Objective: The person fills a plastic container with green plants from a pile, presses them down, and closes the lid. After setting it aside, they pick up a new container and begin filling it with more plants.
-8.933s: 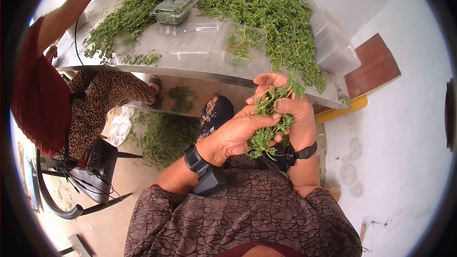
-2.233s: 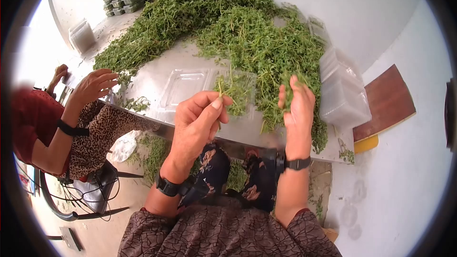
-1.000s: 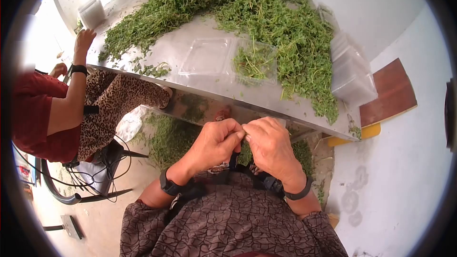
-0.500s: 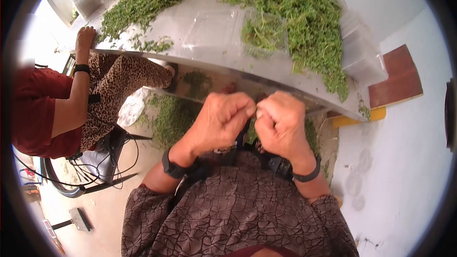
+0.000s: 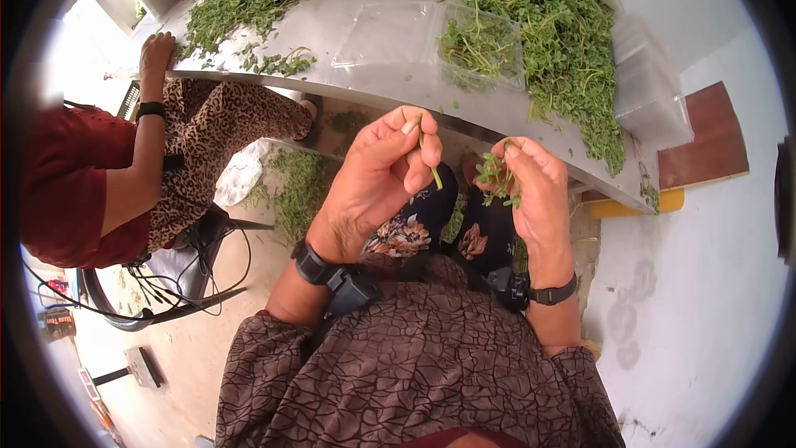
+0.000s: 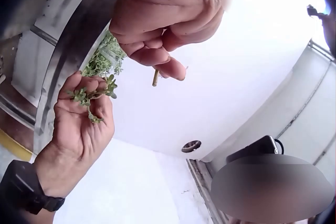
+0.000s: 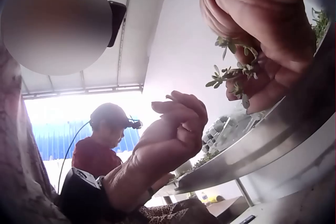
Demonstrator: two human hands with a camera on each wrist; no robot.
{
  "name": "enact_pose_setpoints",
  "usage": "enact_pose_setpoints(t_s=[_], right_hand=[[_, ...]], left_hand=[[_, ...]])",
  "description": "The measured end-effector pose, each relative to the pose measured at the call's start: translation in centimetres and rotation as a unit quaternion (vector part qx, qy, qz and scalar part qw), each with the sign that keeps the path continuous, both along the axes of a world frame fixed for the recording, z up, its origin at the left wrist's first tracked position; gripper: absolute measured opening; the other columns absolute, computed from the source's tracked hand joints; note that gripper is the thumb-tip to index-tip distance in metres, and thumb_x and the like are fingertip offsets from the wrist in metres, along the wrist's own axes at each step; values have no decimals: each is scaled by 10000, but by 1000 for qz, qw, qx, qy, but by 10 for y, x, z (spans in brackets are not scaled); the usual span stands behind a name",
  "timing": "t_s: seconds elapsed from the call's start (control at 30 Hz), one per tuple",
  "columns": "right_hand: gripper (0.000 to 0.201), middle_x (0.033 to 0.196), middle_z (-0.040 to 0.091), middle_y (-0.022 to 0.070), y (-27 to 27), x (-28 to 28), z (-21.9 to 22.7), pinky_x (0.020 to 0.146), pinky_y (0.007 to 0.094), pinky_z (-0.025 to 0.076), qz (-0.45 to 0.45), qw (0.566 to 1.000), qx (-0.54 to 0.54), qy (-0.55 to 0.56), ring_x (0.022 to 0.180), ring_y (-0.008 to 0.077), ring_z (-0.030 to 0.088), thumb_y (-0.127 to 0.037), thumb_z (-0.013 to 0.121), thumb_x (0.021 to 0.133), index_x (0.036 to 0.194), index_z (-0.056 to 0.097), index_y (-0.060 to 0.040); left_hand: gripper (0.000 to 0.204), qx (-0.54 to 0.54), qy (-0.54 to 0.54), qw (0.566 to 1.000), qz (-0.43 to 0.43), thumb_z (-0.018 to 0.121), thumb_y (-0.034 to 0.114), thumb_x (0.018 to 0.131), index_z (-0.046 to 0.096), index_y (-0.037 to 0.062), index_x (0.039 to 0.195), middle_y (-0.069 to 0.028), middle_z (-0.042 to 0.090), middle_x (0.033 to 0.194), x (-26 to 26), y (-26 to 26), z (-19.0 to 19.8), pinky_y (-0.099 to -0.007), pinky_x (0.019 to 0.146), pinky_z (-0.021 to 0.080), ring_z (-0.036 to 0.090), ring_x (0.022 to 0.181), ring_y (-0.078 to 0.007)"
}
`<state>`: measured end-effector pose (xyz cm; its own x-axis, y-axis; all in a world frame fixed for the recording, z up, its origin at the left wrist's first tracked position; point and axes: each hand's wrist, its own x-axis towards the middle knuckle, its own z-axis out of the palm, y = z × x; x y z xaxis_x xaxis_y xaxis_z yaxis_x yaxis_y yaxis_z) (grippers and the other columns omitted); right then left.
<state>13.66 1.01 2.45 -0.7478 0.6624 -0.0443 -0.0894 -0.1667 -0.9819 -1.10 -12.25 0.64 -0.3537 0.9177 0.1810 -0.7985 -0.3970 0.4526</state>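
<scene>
My left hand [image 5: 373, 170] pinches a short bare green stem [image 5: 436, 177] between thumb and fingers, its cut end pointing down. The same stem [image 6: 155, 78] pokes out below the fingers in the left wrist view. To the right, my right hand [image 5: 541, 195] holds a small leafy sprig [image 5: 496, 176] by its top, thumb against fingertips. Rounded leaves of this sprig [image 7: 239, 74] hang by the palm in the right wrist view. Both hands are apart, above my lap and in front of the table edge. An opened clear clamshell box [image 5: 481, 46] with some sprigs inside lies on the table beyond them.
A large heap of green sprigs [image 5: 543, 25] covers the back and right of the metal table [image 5: 319, 41]. Stacked clear boxes [image 5: 651, 87] stand at its right end. On the left sits another person [image 5: 79, 191], near a chair with cables [image 5: 186, 274]. More greens [image 5: 300, 195] lie below the table.
Half a second ago both fists met at the fingertips. They have since separated and turned palm-up, showing a stem in the left and a leafy sprig in the right.
</scene>
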Motion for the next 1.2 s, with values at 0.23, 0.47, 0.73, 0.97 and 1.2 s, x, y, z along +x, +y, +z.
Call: enact_pose_setpoints(t_s=[0.23,0.47,0.73,0.97,1.2], right_hand=[[188,820,633,15,-4,-7,2,681,219,457,32,994,102,-20,754,74,558,-104,528,935,953,640,47],[139,1121,622,131,-8,-15,11,818,288,479,13,936,347,54,1051,218,586,-40,578,883,964,669,27],[163,1193,592,156,-2,-12,5,811,277,507,23,979,202,36,969,177,629,-42,578,890,1011,667,22],[234,920,684,108,12,6,3,730,254,532,34,992,121,22,802,138,665,-136,537,951,1043,636,54],[212,821,686,86,30,17,-39,644,253,527,177,969,134,-104,735,137,669,-120,522,940,968,658,41]], left_hand=[[163,-122,154,977,81,533,202,953,572,61,881,-88,601,1033,6,4,-5,-227,687,425,514,767,-79],[219,-136,50,989,5,468,229,992,566,69,878,-40,602,1043,26,9,0,-305,787,476,564,897,-122],[199,-172,65,983,-14,479,213,987,553,57,1086,-13,572,896,25,16,14,-222,605,419,533,738,-81],[159,-184,280,936,110,496,144,968,573,47,1067,-18,586,869,-18,25,47,-200,652,430,521,743,-72],[271,-252,360,872,214,489,184,974,568,6,1163,-57,602,1033,-50,65,87,-238,738,443,549,900,-97]])
